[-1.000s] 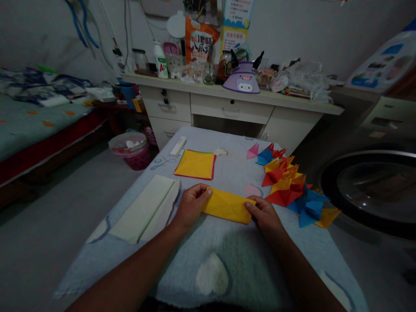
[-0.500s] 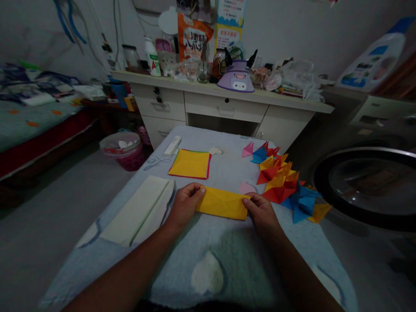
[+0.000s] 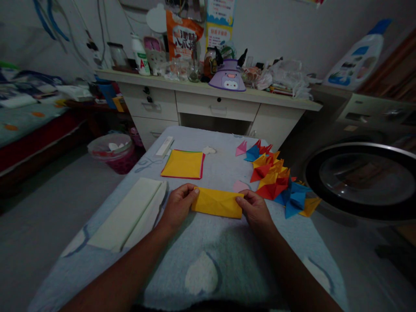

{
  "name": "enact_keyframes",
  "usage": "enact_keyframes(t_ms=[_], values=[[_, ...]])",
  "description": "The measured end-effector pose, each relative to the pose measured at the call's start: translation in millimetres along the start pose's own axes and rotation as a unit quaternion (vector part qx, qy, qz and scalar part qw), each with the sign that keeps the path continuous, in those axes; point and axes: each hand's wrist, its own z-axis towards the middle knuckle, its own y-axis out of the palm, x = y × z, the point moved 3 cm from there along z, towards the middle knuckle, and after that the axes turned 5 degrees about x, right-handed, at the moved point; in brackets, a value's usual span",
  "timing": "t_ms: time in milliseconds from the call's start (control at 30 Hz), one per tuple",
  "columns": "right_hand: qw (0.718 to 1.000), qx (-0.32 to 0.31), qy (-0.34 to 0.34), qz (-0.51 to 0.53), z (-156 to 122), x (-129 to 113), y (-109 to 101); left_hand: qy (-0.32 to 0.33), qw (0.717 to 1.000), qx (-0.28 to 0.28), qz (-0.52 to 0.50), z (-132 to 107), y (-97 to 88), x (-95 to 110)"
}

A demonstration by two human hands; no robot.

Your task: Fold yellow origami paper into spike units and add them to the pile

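Between my two hands is a yellow sheet of origami paper [image 3: 217, 203], folded into a wide rectangle with faint diagonal creases. My left hand [image 3: 179, 203] pinches its left end, thumb on top. The right end is pinched by my right hand [image 3: 255, 209] in the same way. Just beyond lies a stack of square origami paper [image 3: 183, 164], yellow on top with red and green edges showing. Several folded paper cranes [image 3: 273, 175] in red, yellow, blue and pink run in a row to the right. A pale pink piece [image 3: 241, 186] rests near my right hand.
A blue patterned cloth [image 3: 169, 277] covers the table. A folded whitish sheet [image 3: 126, 212] lies left, a small white box [image 3: 164, 147] behind it. A cluttered white desk [image 3: 211, 102] stands beyond, a bin [image 3: 113, 151] on the left, a washing machine [image 3: 364, 173] on the right.
The whole view has shifted, so things appear slightly farther left. Both hands keep their pinch on the yellow paper, which looks much the same.
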Motion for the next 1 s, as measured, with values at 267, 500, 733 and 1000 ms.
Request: enact_keyframes(t_ms=[267,500,733,1000], values=[[1.0,-0.005,-0.004,-0.006,1.2,3.5,-2.1,0.004,1.0,-0.001,0.012,-0.5,-0.3,1.8],[1.0,-0.008,0.005,0.004,0.3,3.1,-0.9,0.002,1.0,-0.003,0.007,0.6,-1.3,-0.9],[1.0,-0.001,0.007,0.002,-2.9,-3.3,1.3,0.011,1.0,0.001,0.015,1.5,-2.7,-4.0],[1.0,0.001,-0.001,-0.011,-2.1,-2.2,-0.2,0.019,0.999,0.01,0.034,-1.5,-1.2,3.5]])
